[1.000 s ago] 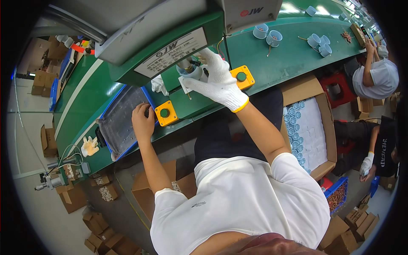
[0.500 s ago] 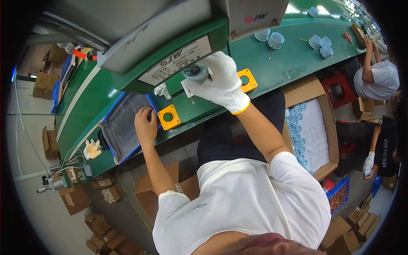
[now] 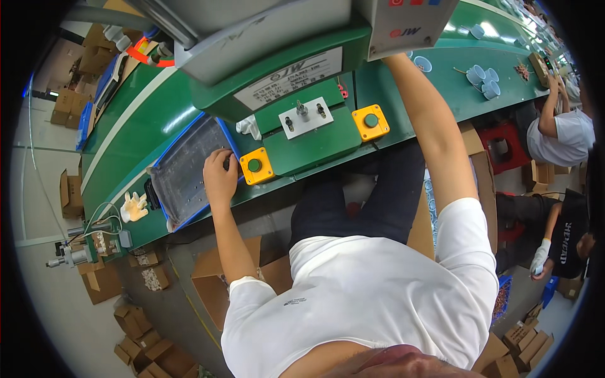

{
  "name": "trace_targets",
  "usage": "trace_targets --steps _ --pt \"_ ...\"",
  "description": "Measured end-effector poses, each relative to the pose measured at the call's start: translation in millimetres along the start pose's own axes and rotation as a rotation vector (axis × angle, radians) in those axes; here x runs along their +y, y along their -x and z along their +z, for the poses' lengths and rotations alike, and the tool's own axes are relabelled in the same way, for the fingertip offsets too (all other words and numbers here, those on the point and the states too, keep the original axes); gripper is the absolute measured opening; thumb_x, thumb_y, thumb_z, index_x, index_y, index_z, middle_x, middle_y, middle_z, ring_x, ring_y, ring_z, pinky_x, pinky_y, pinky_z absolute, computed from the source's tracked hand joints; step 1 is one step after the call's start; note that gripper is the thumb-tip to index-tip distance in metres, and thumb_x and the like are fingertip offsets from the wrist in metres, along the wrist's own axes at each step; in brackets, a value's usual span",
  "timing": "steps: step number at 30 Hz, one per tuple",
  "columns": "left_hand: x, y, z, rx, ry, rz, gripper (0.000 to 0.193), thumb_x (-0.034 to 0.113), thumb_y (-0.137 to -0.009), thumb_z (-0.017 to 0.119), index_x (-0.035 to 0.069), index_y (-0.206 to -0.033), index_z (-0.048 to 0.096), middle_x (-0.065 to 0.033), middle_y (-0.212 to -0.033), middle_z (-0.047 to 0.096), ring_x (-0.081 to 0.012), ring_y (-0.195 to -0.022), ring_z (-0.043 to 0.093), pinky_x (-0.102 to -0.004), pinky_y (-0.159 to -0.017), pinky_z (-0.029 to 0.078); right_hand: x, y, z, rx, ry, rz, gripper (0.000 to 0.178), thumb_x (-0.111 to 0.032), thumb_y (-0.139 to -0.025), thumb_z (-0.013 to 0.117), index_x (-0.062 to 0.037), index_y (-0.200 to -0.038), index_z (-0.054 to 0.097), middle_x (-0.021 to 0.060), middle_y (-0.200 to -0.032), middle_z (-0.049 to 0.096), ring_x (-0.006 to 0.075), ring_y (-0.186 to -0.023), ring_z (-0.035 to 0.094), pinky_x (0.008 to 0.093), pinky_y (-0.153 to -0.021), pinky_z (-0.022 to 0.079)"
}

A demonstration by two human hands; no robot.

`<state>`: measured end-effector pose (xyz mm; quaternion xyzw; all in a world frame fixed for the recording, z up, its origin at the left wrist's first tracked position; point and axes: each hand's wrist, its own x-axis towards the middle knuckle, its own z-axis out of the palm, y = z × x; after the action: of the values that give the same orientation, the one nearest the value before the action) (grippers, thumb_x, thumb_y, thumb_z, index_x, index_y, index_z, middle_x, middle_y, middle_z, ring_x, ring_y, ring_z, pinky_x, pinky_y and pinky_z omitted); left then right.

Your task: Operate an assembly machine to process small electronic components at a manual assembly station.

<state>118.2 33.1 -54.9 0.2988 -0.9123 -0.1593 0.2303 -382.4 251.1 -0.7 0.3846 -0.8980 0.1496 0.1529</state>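
Sitting just above the centre of the frame, a rectangular silver metal plate with upright posts point(image 3: 306, 124) had nothing seated on it. The right forearm point(image 3: 438, 126) crossed the green tabletop point(image 3: 463, 94), but the right hand was hidden behind a grey metal control box point(image 3: 409, 38), so its grip could not be told. The bare left hand point(image 3: 220, 173) lay at the left of the centre with curled fingers, between a blue-rimmed dark tray point(image 3: 192, 167) and a yellow box with a green button point(image 3: 257, 166); whether it held anything was unclear.

The nearest pale blue plastic cup point(image 3: 423, 63) stood beside that forearm, upper right; a careless sweep of the arm could have tipped it. A slip of the left hand might have pressed the button by accident. A crumpled white cloth point(image 3: 248, 127) near the plate could have snagged on a post if dragged.

A white label with dark print point(image 3: 288, 82) crossed the green machine head point(image 3: 217, 101), top centre, bearing a maker's mark and finer lines. The control box carried a similar mark, and a co-worker's black garment point(image 3: 570, 227), far right, had large pale lettering.
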Motion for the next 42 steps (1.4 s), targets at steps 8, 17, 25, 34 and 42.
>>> trace_targets --steps 8,17,25,34,42 --pt "3.2 3.9 3.2 0.021 0.026 0.027 0.019 0.016 -0.097 0.075 0.001 -0.107 0.081 -0.0153 -0.118 0.079 -0.0389 -0.113 0.072 -0.0475 -0.102 0.056 74.8 137.3 -55.4 0.2 0.208 0.19 0.048 -0.05 -0.092 0.082 -0.0191 -0.129 0.078 0.0169 -0.147 0.071 0.0416 -0.134 0.064 0.0511 -0.115 0.051" --pt "0.4 0.7 4.6 0.096 -0.164 0.082 0.03 0.013 -0.092 0.079 0.004 -0.122 0.08 -0.0126 -0.136 0.075 -0.0385 -0.135 0.061 -0.0481 -0.115 0.049 -66.0 232.5 -62.6 0.601 -1.125 0.272 0.058 -0.016 -0.093 0.09 0.003 -0.14 0.062 0.014 -0.13 0.075 0.0218 -0.117 0.071 0.0387 -0.107 0.057" --pt "-18.9 2.4 6.3 -0.054 0.012 0.006 0.018 0.01 -0.087 0.083 0.004 -0.104 0.081 -0.0125 -0.135 0.075 -0.0389 -0.136 0.06 -0.05 -0.116 0.047 -192.0 175.6 -83.0 0.373 -0.776 -0.214 0.07 -0.018 -0.076 0.095 -0.0062 -0.139 0.067 0.0166 -0.118 0.072 0.0399 -0.101 0.074 0.0443 -0.086 0.062" --pt "-10.0 3.8 2.5 -0.02 0.056 -0.017 0.011 0.011 -0.096 0.078 0.002 -0.102 0.078 -0.0128 -0.129 0.077 -0.0381 -0.13 0.063 -0.0491 -0.113 0.048 -195.0 175.1 -66.9 0.408 -0.712 -0.182 0.064 -0.02 -0.075 0.096 -0.007 -0.132 0.069 0.0136 -0.118 0.073 0.0363 -0.107 0.071 0.0474 -0.087 0.06" --pt "-9.4 5.5 3.0 -0.002 0.033 -0.024 0.011 0.013 -0.097 0.078 0.003 -0.101 0.077 -0.0123 -0.123 0.078 -0.0372 -0.127 0.065 -0.05 -0.11 0.048 -194.8 174.0 -75.5 0.36 -0.69 -0.162 0.057 -0.023 -0.073 0.095 -0.0075 -0.123 0.071 0.0124 -0.115 0.073 0.0359 -0.105 0.071 0.048 -0.087 0.059"
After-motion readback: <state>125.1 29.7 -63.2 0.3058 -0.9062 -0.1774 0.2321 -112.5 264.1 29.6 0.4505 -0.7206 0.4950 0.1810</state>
